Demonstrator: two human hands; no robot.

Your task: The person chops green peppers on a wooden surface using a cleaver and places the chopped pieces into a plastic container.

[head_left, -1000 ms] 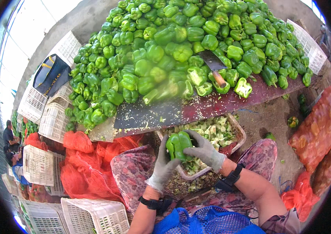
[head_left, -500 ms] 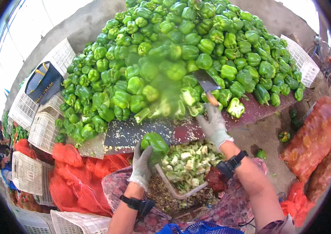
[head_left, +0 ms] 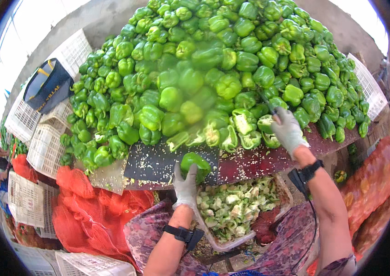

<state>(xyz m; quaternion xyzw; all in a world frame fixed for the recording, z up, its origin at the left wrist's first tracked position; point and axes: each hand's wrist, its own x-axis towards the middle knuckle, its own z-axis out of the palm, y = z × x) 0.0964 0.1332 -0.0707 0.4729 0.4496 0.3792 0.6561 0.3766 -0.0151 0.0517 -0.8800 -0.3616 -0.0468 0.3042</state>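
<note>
My left hand [head_left: 186, 186], in a pale glove, is closed around a whole green bell pepper [head_left: 196, 166] at the front edge of the board. Farther right, my gloved right hand [head_left: 289, 132] grips a knife [head_left: 266, 102] by its handle. Its broad blade shows nearly edge-on against the peppers. Cut pepper pieces [head_left: 243, 121] with pale insides lie in a row between the hands, along the foot of a large heap of green bell peppers [head_left: 158, 99]. Pale seeds are scattered over the dark mat [head_left: 158, 164] in front of the heap.
A plastic tub [head_left: 222, 246] of pepper cores and scraps stands below the board's edge, near my lap. Red mesh bags [head_left: 82, 216] lie at left, filled mesh sacks [head_left: 374, 179] at right. White crates [head_left: 48, 149] and a dark tote bag [head_left: 48, 87] flank the heap.
My right hand has moved right with the knife, whose blade has turned from flat-on to nearly edge-on. The left hand has brought its pepper to the board's edge. The whole view has shifted.
</note>
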